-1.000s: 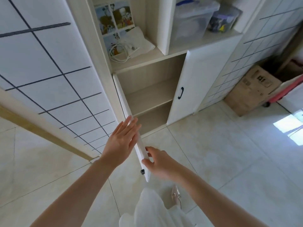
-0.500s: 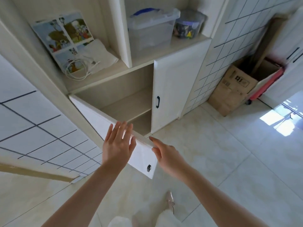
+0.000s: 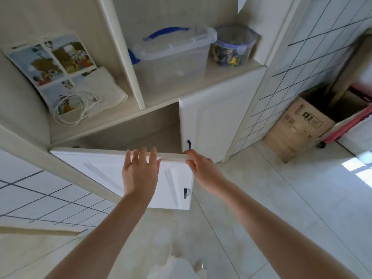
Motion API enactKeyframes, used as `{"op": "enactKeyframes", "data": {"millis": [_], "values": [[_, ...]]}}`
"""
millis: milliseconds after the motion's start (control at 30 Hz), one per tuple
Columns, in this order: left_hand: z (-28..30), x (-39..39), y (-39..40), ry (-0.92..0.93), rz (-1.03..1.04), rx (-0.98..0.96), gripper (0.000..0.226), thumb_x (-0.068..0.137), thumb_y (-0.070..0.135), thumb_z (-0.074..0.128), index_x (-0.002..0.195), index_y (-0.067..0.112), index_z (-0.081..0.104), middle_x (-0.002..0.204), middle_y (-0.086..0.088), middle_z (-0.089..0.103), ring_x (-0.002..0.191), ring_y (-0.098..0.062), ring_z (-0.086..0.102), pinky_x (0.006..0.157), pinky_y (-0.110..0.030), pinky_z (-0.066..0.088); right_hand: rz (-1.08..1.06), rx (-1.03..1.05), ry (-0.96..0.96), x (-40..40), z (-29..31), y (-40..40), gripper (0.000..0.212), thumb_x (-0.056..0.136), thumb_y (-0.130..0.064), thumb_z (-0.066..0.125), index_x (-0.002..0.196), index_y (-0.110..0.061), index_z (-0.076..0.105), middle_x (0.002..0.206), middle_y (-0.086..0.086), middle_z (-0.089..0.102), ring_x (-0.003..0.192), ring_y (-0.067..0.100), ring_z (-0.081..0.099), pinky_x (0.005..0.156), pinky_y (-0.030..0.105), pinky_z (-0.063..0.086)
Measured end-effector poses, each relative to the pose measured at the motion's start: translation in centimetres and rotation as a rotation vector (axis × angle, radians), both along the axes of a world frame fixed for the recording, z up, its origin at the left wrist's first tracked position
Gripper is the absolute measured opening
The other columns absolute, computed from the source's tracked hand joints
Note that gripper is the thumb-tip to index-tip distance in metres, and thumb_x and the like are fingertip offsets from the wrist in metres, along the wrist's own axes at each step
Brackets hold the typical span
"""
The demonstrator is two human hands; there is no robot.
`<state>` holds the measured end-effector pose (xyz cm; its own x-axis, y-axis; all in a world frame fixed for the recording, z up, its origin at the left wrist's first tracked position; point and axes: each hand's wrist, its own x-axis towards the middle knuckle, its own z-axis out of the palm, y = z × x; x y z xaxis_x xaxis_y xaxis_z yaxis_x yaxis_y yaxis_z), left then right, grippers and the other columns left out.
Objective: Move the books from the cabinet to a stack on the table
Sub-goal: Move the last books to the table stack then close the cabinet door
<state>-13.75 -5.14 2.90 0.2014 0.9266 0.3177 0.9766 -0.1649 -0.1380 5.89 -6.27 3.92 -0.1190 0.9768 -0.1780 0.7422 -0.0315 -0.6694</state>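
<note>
Nearest, the left hand (image 3: 141,174) lies flat and spread on the face of the white panelled cabinet door (image 3: 100,174), fingers (image 3: 138,156) reaching its top edge, clamped on nothing. Just beside it, the right hand (image 3: 201,168) curls loosely round the door's free corner, thumb on the face, fingers behind, above the small black door handle (image 3: 185,193). The door stands nearly shut, its edge close to the closed white neighbouring door (image 3: 217,121). The dark compartment behind shows no books from here.

Farther back, on the pale wooden open shelf (image 3: 112,117), a thin illustrated picture book (image 3: 54,71) leans against the cabinet wall with a coiled white cable (image 3: 74,109) on it. It is the only book in view. Beyond sit a clear plastic storage box with a blue handle (image 3: 173,53) and a round clear tub (image 3: 233,47).

The risks, as I judge them: the right fingertips could be pinched between the doors, and lifting the book could drag the cable off the shelf.
</note>
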Motion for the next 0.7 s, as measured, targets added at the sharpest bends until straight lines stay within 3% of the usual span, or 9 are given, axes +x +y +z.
{"op": "enactKeyframes", "data": {"millis": [167,233,333,400,500,600,700], "values": [[1.2,1.2,4.4,0.071,0.056,-0.084,0.037,0.093,0.033,0.054,0.119,0.008,0.063,0.103,-0.018,0.069,0.096,-0.035,0.067,0.098,-0.046,0.046,0.057,0.067,-0.028,1.5,-0.3,6.1,0.032,0.101,-0.034,0.031,0.132,-0.029,0.040,0.116,0.004,0.060,0.101,0.025,0.058,0.082,0.037,0.047],[1.5,1.4,5.5,0.071,0.058,-0.088,0.037,0.093,0.033,0.056,0.118,0.008,0.064,0.100,-0.018,0.070,0.092,-0.036,0.068,0.094,-0.044,0.049,0.090,0.129,-0.091,1.9,-0.2,7.8,0.035,0.102,-0.034,0.031,0.136,-0.028,0.040,0.119,0.002,0.058,0.101,0.024,0.058,0.081,0.034,0.048],[1.5,1.4,7.5,0.057,0.049,-0.065,0.037,0.090,0.031,0.061,0.117,0.006,0.066,0.098,-0.016,0.071,0.085,-0.036,0.070,0.088,-0.044,0.054,0.103,0.299,-0.261,1.8,-0.2,10.1,0.036,0.100,-0.032,0.038,0.135,-0.025,0.044,0.127,0.000,0.054,0.107,0.026,0.055,0.075,0.039,0.053],[1.3,1.6,8.3,0.053,0.004,-0.047,0.043,0.084,0.026,0.067,0.122,0.007,0.063,0.112,-0.015,0.069,0.073,-0.034,0.071,0.082,-0.042,0.057,0.104,0.408,-0.402,1.5,-0.4,11.2,0.037,0.094,-0.026,0.055,0.130,-0.020,0.052,0.129,0.004,0.056,0.111,0.027,0.057,0.069,0.039,0.056],[0.9,1.5,9.5,0.026,-0.067,0.019,0.058,0.076,0.015,0.069,0.133,0.011,0.056,0.135,-0.011,0.057,0.058,-0.027,0.068,0.079,-0.038,0.057,0.120,0.515,-0.464,1.2,-0.9,12.7,0.052,0.080,-0.012,0.072,0.129,-0.016,0.057,0.130,0.011,0.058,0.119,0.031,0.056,0.091,0.040,0.052],[0.6,0.4,10.0,-0.030,-0.081,0.062,0.054,0.071,0.011,0.080,0.123,0.014,0.065,0.130,-0.006,0.062,0.086,-0.033,0.071,0.087,-0.043,0.056,0.161,0.555,-0.483,0.9,-0.8,14.2,0.073,0.072,0.005,0.066,0.139,-0.018,0.047,0.140,0.014,0.049,0.133,0.035,0.042,0.109,0.044,0.035],[0.1,-0.9,10.3,-0.059,-0.128,0.150,0.044,0.079,0.011,0.073,0.122,0.016,0.065,0.128,-0.006,0.063,0.106,-0.031,0.065,0.100,-0.049,0.045,0.215,0.524,-0.516,0.5,0.1,15.8,0.090,0.071,0.012,0.063,0.147,-0.022,0.029,0.151,0.012,0.033,0.143,0.033,0.025,0.115,0.047,0.025]]}}
